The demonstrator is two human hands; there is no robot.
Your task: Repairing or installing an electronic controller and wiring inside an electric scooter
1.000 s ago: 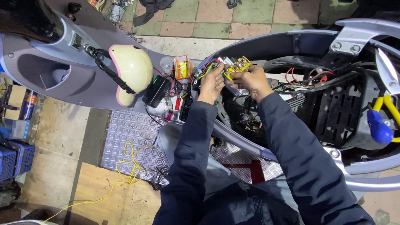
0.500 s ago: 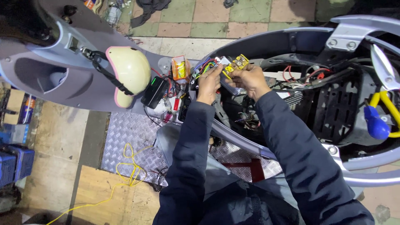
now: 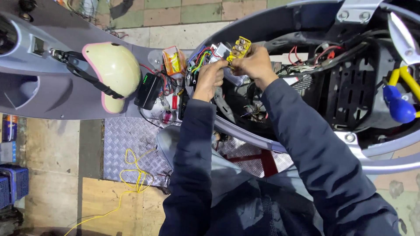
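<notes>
Two hands | yellow connector block (image 3: 239,48) pinched at right hand (image 3: 253,64) fingertips

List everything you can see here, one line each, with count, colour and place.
Yellow plastic connector block: one, yellow, held above the open scooter bay.
Bundle of coloured wires: one, mixed colours, beside the left hand.
Cream helmet with pink rim: one, on the footboard.
Black box with green lights: one, right of the helmet.
Grey scooter body: one, across the top.
Loose yellow wire: one, on the floor.
Blue-tipped yellow cables: far right.
Left hand: at the wires.
Right hand: gripping the connector block.
</notes>
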